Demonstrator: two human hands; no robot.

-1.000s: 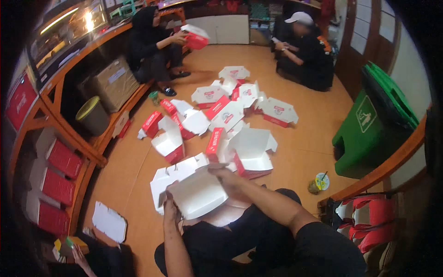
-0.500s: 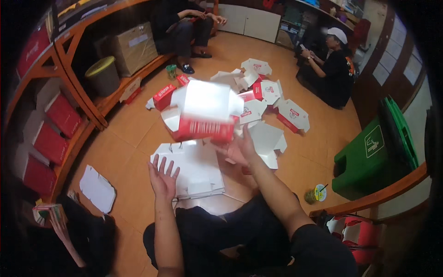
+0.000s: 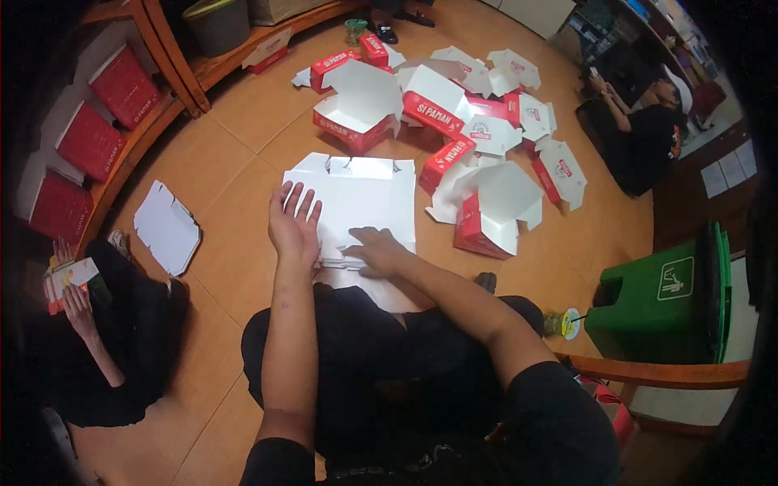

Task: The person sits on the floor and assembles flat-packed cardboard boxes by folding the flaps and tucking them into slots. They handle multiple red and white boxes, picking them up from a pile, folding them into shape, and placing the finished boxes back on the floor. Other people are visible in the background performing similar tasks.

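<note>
In front of my folded legs lies a stack of flat white cardboard box blanks (image 3: 356, 198) with cut flaps. My left hand (image 3: 295, 227) is open at the stack's left edge, palm turned inward and fingers stretched. Over the near edge of the blanks reaches my right hand (image 3: 379, 253), its fingers apart and touching the top sheet; nothing is held in it. Just beyond the stack stand folded red-and-white cardboard boxes with raised lids, among them one at the left (image 3: 356, 109), one in the middle (image 3: 433, 101) and one at the right (image 3: 494, 215).
More flat blanks (image 3: 166, 227) lie on the floor at left. Beside them a seated person (image 3: 77, 304) handles a box; another (image 3: 640, 130) sits far right. A green bin (image 3: 648, 296) and a drink cup (image 3: 566, 324) stand at right. Red boxes (image 3: 89, 142) line the left shelf.
The box that was in the air beyond my hands now rests among the others. My right hand has come back to the stack; my left stays open. The view has shifted.
</note>
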